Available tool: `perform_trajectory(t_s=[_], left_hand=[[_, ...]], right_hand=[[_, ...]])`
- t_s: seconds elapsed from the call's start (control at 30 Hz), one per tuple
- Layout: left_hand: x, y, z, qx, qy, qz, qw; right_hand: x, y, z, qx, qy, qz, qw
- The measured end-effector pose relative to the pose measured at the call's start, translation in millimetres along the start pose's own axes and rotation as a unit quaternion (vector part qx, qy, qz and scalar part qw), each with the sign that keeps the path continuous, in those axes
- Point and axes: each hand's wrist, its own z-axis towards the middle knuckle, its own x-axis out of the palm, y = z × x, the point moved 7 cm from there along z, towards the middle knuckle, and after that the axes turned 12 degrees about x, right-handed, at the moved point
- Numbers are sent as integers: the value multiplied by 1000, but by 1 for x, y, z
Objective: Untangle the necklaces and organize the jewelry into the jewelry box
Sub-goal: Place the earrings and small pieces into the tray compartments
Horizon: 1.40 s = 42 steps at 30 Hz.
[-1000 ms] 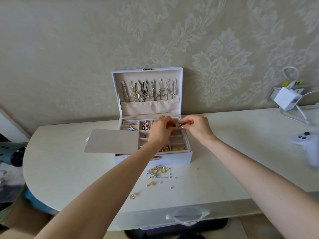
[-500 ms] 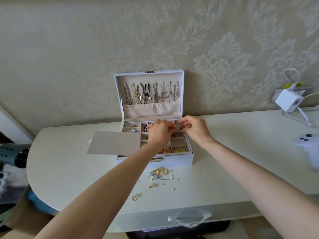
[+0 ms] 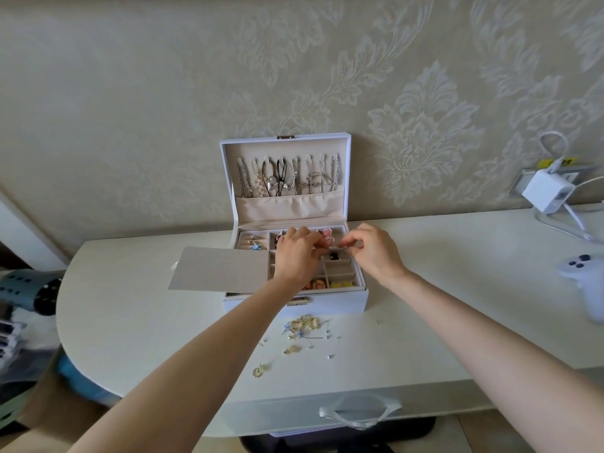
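One view: head camera only, looking down over both forearms.
Jewelry box (image 3: pixel 327 305): white, open, on the pale table (image 3: pixel 130 305), back against the patterned wall; we see the top tray split into small beige compartments.
Lid (image 3: pixel 347 178): upright, beige lining, gathered pocket along its bottom.
Necklaces (image 3: pixel 287 178): we count a row hanging side by side inside the lid, lower ends tucked into the pocket; silver chains, one pearl strand, one dark cord.
Tray contents: blue piece (image 3: pixel 254 246) in the far-left compartment, pink piece (image 3: pixel 327 238) at the far edge, orange and yellow pieces in the near row.
Beige flap (image 3: pixel 222 269): lies flat over the tray's left side and sticks out past the box's left edge.
Left hand (image 3: pixel 295 256): over the tray's middle, fingers curled down, tips just beside the pink piece; we cannot tell whether it pinches anything.
Right hand (image 3: pixel 372 253): over the tray's right part, thumb and forefinger tips drawn together, other fingers bent; anything between them is too small for us to make out.
Hands: fingertips near each other, not touching.
Loose jewelry (image 3: pixel 305 325): gold rings and small studs scattered on the table just in front of the box.
Gold earring (image 3: pixel 258 371): alone, nearer the table's front edge.
White controller (image 3: pixel 585 279): far right of the table.
White charger (image 3: pixel 549 191): plugged in at the wall, right.
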Motion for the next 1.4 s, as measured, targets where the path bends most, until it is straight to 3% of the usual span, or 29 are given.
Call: perform_trajectory(t_s=[0.2, 0.33, 0.53, 0.77, 0.9, 1.03, 1.4], left_hand=[[-34, -14, -42, 54, -138, -59, 987], [-45, -19, -93, 89, -169, -87, 978], [-32, 4, -141, 71, -100, -35, 992], [-22, 5, -143, -3, -26, 48, 999], [-7, 5, -133, -88, 83, 104, 987], [0, 6, -131, -127, 132, 110, 977], [-2, 2, -130, -198, 133, 76, 968]], right_hand=[[-4, 17, -42, -60, -14, 27, 998], [5, 25, -86, -117, -10, 56, 992], [48, 15, -114, -90, 93, -99, 987], [56, 17, -111, -78, 72, -156, 982], [60, 19, -113, -63, 80, -166, 981], [63, 16, -114, -23, 82, -140, 986], [62, 7, -124, 69, 115, -45, 990]])
